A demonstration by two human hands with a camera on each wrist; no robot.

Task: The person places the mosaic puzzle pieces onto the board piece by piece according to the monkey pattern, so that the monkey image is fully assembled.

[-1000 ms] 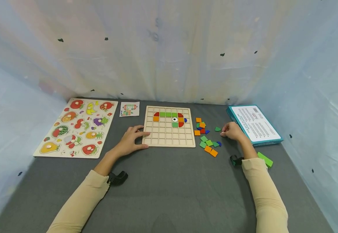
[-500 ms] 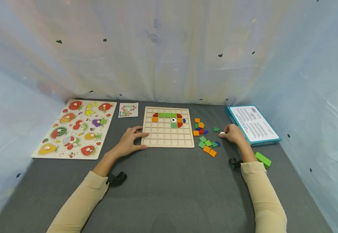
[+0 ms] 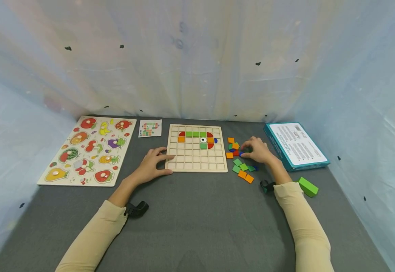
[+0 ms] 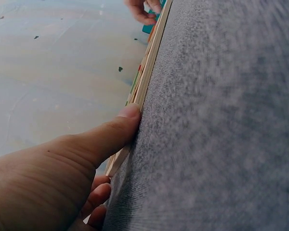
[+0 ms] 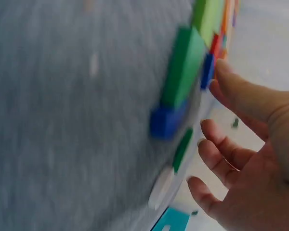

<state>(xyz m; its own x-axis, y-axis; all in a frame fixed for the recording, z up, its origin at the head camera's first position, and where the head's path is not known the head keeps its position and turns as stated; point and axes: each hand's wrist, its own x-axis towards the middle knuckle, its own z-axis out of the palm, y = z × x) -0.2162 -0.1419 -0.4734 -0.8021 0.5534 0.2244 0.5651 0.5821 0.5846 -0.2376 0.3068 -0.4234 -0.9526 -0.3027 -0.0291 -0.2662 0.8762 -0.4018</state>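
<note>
A wooden grid board lies mid-table, partly filled with red, orange and green tiles, a white eye tile and a blue tile. My left hand touches its left side near the front corner, thumb against the near edge. My right hand hovers with spread fingers at the loose tiles, thumb and forefinger beside a small blue tile and a red tile. In the right wrist view a white piece and a green tile lie below the fingers.
A fruit puzzle board lies at left, a small pattern card beside it. Loose orange tiles and green tiles lie right of the grid. A teal box and a green block stand farther right.
My right hand has let go of the white piece and moved left to the blue and red tiles, its fingers spreading. My left hand stays at the grid board.
</note>
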